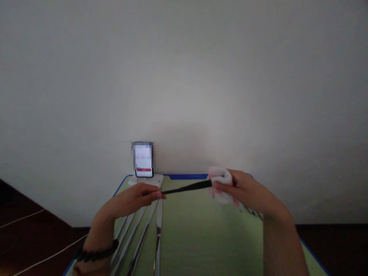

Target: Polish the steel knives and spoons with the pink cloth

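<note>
My left hand (143,195) pinches the thin left end of a dark-looking table knife (189,187), held roughly level above the table. Around the knife's right end is a white cloth with pink patches (220,184), gripped between the fingers and thumb of my right hand (244,188). The cloth and fingers hide that end. Below my left hand, several silver table knives (158,230) lie side by side on the green tabletop, partly covered by my forearm.
A lit phone (144,159) stands upright on a white base (158,179) at the table's back left, against the pale wall (184,76). The green table (201,237) has a blue edge. More cutlery (253,212) shows partly beneath my right wrist. White cables (51,253) run at the left.
</note>
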Tool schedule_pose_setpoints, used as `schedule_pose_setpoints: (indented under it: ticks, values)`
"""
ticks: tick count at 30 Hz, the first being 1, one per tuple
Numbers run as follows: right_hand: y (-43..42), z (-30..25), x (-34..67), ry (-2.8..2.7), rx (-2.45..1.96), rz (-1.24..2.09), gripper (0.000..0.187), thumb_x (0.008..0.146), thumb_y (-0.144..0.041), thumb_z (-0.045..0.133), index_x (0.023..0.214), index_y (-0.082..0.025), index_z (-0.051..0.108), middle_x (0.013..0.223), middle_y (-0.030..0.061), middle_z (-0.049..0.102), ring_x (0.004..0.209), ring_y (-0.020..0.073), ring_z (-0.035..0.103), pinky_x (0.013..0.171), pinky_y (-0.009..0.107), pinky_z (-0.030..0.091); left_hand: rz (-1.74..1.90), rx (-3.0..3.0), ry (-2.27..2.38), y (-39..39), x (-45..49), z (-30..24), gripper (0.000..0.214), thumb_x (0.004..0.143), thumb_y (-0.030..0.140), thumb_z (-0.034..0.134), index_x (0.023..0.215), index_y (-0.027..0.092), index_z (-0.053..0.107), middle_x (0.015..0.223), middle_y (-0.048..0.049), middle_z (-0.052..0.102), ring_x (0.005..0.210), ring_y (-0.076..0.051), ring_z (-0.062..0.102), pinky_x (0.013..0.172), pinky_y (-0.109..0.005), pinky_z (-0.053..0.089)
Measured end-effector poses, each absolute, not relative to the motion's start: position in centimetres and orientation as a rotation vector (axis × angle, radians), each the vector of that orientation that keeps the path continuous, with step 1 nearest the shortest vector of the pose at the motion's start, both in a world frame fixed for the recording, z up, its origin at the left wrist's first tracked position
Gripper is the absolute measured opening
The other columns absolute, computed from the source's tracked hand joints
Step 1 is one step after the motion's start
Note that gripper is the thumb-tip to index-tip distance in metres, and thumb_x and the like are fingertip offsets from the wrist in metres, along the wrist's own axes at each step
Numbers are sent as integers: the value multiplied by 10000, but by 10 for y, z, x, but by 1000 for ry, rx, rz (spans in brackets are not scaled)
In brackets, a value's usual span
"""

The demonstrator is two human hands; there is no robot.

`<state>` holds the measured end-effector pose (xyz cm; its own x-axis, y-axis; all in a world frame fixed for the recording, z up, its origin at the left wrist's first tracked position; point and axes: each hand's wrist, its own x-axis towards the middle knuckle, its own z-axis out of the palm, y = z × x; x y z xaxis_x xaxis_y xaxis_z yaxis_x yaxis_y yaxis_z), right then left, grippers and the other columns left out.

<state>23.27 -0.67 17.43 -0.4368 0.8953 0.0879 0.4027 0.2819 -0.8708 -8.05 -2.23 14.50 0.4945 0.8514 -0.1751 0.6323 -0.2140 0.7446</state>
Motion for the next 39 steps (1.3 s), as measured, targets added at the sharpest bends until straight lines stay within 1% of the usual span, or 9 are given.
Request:
schedule_pose_setpoints:
  ticks: [4,9,13,17,22,27,32,36,39]
  values:
    - [-16,180,236,-2332,-1220,1118,151,773,-291,629,672,-187,672,565,-11,615,469,95,492,432,198,327,322,2056,1198,-28,-78,155,410,898,478,427,706,160,599,605,43,364,585,-108,362,549,-200,292]
    - [-20,184,230,-2486,-1181,1055,184,793,-282,604,634,-193,631,566,-12,592,515,114,505,480,212,330,368,2078,1235,-33,-78,168,370,903,460,440,738,171,604,598,45,392,566,-103,365,536,-193,286]
    - [-23,184,223,-2498,-1197,996,114,781,-237,600,674,-204,621,620,-7,604,577,127,534,521,212,354,358,2062,1252,-33,-84,167,382,897,475,445,727,171,602,597,43,387,568,-104,350,531,-193,279]
    - [-19,181,213,-2475,-1100,1144,116,790,-229,588,689,-200,636,637,-6,622,576,115,533,531,198,377,373,2047,1250,-30,-94,164,384,889,478,456,718,168,604,602,41,386,572,-105,345,539,-195,283]
    - [-9,177,213,-2006,-977,1375,231,819,-392,571,784,-179,654,673,8,661,516,105,521,457,193,387,580,2012,1252,-31,-101,164,374,908,448,417,770,162,612,613,42,362,571,-102,318,528,-194,270]
    - [-4,175,212,-1670,-962,1237,256,740,-406,669,695,-156,647,576,0,636,444,95,493,389,189,371,708,1995,1340,-34,-100,166,391,895,470,419,744,156,597,607,47,344,556,-96,300,512,-196,259]
    - [2,172,179,-993,-735,1117,355,739,-512,642,721,-158,617,553,-15,620,507,125,582,482,228,487,854,1993,1399,-36,-90,169,415,903,492,374,828,159,609,636,45,358,559,-101,310,507,-198,272]
    - [2,171,150,-590,-563,1101,333,812,-510,548,845,-185,615,747,-3,684,686,132,652,660,275,549,599,2022,1338,-37,-71,166,454,928,498,304,917,169,616,640,42,388,589,-116,384,546,-202,326]
    - [2,169,145,-460,-548,1099,349,829,-522,512,893,-194,611,795,3,690,693,131,654,649,274,550,377,2027,1292,-38,-62,163,486,932,512,270,900,180,623,651,32,428,621,-130,436,583,-217,363]
